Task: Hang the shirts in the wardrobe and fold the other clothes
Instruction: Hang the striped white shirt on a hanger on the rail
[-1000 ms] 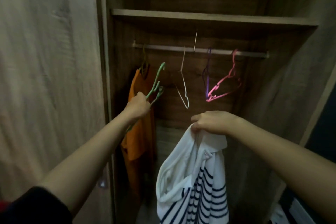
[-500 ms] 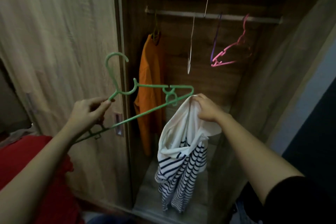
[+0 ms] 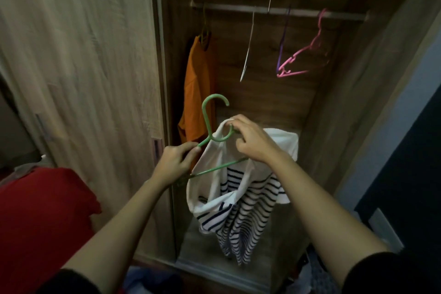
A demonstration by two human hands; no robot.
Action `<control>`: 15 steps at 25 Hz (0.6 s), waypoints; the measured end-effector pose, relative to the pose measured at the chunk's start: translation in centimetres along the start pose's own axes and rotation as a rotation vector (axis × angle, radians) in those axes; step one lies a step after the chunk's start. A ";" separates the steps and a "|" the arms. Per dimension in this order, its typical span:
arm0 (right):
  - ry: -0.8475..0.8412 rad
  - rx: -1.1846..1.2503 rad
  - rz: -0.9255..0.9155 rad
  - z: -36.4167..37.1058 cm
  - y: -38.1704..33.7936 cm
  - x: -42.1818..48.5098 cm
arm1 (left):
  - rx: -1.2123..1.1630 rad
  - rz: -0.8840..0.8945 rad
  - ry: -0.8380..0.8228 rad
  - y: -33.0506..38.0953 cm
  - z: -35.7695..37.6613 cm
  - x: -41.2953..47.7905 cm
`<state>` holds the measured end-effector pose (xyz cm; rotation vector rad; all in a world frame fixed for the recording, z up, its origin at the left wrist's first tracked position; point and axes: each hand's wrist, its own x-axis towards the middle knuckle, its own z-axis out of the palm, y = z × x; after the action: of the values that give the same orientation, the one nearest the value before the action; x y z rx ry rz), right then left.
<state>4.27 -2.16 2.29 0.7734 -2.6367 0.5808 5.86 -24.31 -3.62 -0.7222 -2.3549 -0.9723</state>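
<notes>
Where the wardrobe stands open, I hold the green hanger (image 3: 206, 122) and the striped shirt (image 3: 241, 212) together in front of its lower half. The hanger is thin moulded plastic, with a round open hook at the top and a straight lower bar. The hook points upward. The shirt is soft fabric, plain white in its upper part and white with narrow dark stripes below. It hangs in loose folds.

My left hand (image 3: 175, 164) grips the hanger at its left shoulder, fingers curled round the plastic just below the hook stem. My right hand (image 3: 254, 142) pinches the white upper edge of the shirt at the hanger's curved notch, beside the base of the hook. The two hands are near each other but apart. The lower bar runs from my left hand across the white fabric and disappears under my right wrist. I cannot tell whether it is inside the shirt. The shirt hangs below both hands, above the wardrobe floor.

A pale rail (image 3: 279, 11) crosses the top of the compartment. An orange shirt (image 3: 196, 83) hangs at its left end, directly behind the green hook. A thin white hanger (image 3: 248, 50), a purple hanger (image 3: 282, 43) and a pink hanger (image 3: 301, 51) hang further right. The wood-grain door (image 3: 83, 55) stands to the left. Red fabric (image 3: 40, 210) lies at lower left.
</notes>
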 end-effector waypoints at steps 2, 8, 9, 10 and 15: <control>0.061 -0.208 -0.067 -0.9 0.5 -0.2 | -0.014 0.019 0.102 -0.4 0.6 0.2; 0.209 -0.328 -0.046 -1.4 1.6 0.8 | 0.266 -0.050 0.542 1.1 4.4 0.1; 0.249 -0.309 -0.041 -1.6 1.5 0.9 | 0.316 -0.021 0.446 1.6 6.3 -1.6; 0.286 -0.290 -0.036 -2.1 1.3 0.8 | 0.394 -0.049 0.278 2.0 8.3 -3.6; 0.350 -0.261 0.046 -4.2 3.5 -1.5 | 0.000 -0.501 -0.203 -2.1 11.6 -8.1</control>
<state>4.30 3.18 4.30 0.4835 -2.3468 0.3371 7.87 -19.25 -16.81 -0.2335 -2.7868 -1.1403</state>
